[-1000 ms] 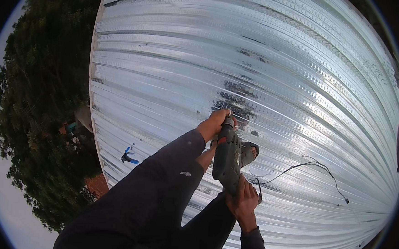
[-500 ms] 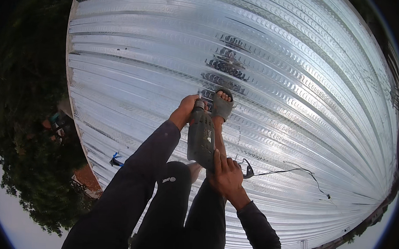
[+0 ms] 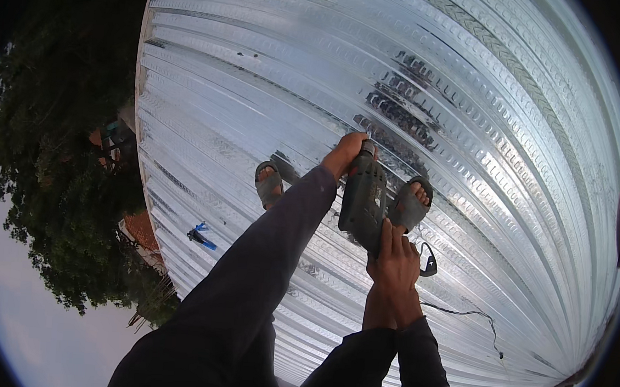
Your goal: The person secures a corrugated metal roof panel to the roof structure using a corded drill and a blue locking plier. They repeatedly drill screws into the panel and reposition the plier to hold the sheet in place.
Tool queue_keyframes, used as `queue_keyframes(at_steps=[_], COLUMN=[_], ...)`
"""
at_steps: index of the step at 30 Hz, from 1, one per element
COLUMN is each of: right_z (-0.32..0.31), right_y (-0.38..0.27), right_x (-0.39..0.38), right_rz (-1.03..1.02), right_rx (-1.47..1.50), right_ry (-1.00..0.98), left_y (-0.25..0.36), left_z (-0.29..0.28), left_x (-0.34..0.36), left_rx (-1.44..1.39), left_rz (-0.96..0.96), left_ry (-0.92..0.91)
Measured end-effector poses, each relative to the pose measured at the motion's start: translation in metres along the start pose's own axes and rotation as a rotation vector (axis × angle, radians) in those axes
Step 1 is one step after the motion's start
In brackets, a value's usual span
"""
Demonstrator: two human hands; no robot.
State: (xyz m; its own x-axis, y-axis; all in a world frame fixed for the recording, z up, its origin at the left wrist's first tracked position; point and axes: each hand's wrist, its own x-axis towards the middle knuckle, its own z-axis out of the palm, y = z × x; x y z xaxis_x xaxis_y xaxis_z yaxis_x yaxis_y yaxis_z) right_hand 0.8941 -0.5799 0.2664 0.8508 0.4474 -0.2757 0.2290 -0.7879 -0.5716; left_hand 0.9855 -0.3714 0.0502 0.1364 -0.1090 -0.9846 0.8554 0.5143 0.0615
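Observation:
A dark power drill (image 3: 363, 200) points away from me, low over a ribbed silver metal roof (image 3: 229, 125). My left hand (image 3: 346, 153) is closed around its front end by the chuck, partly covering the tip and whatever bit it has. At the rear, my right hand (image 3: 395, 270) wraps the handle, with fingers lying along the drill's back end. The trigger is hidden. Whether the tip touches the sheet, I cannot tell. My sandalled right foot (image 3: 413, 203) stands just right of the drill, and my left foot (image 3: 269, 184) is farther left.
A black cable (image 3: 466, 313) runs across the sheets at the right, with a loop beside my right hand. A small blue and black object (image 3: 201, 236) lies at the left. Beyond the roof's left edge (image 3: 142, 112) are trees (image 3: 62, 178). Raised ribs cross the whole surface.
The view has swung, so the drill, both hands and the roof edge appear farther right. My left foot has come into sight. Both hands keep their hold on the drill.

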Motion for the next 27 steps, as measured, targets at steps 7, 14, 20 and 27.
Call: queue_keyframes(at_steps=[7, 14, 20, 27], right_z=[0.030, 0.045, 0.033, 0.029], right_y=[-0.010, -0.003, -0.009, -0.004], right_x=[0.041, 0.055, 0.067, 0.053], right_rz=[-0.007, 0.056, 0.007, 0.050], right_rx=[-0.002, -0.021, -0.059, -0.112], right_ry=[-0.006, -0.188, -0.101, -0.078], left_y=[0.032, 0.035, 0.027, 0.011], left_z=[-0.036, -0.045, -0.042, -0.025], left_x=[0.033, 0.064, 0.076, 0.082], left_rx=[0.121, 0.041, 0.013, 0.065], left_rz=[-0.005, -0.043, -0.084, -0.070], left_ry=[-0.053, -0.056, -0.075, -0.125])
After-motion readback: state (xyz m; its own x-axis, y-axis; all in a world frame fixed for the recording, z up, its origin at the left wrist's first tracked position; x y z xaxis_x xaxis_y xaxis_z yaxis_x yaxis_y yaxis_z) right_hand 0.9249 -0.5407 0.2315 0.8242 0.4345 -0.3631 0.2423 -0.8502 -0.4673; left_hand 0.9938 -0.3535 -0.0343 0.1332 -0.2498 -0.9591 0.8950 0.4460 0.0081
